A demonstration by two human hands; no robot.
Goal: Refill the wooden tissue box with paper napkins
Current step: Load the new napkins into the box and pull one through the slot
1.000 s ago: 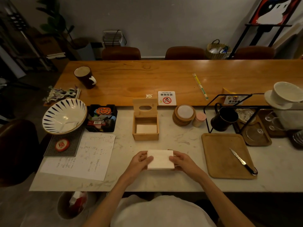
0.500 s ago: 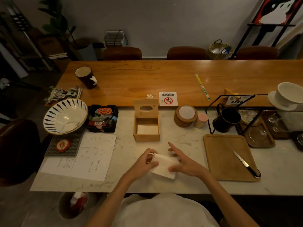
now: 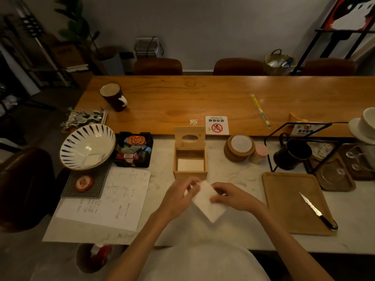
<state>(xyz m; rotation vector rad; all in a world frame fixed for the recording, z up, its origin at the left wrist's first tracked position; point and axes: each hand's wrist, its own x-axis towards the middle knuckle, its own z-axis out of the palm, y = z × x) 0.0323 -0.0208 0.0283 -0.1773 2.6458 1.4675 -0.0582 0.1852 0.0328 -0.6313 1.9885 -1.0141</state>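
Note:
The wooden tissue box (image 3: 190,175) stands on the marble counter with its lid (image 3: 190,137) tipped up at the back. Pale napkins lie flat inside it. Just in front of the box I hold a stack of white paper napkins (image 3: 209,201), turned so one corner points toward me. My left hand (image 3: 179,196) grips its left upper edge. My right hand (image 3: 229,194) pinches its right upper edge. The stack is lifted off the counter, slightly tilted.
A sheet of paper (image 3: 109,199) and a striped bowl (image 3: 87,146) lie to the left. A black tray of packets (image 3: 133,150) sits beside the box. Right of it are coasters (image 3: 239,148), a black mug (image 3: 292,154), and a wooden tray (image 3: 284,199) with a knife (image 3: 316,211).
The napkin stack lay square and flat between both hands; it has since been lifted, rotated to a diamond angle and moved closer to the box.

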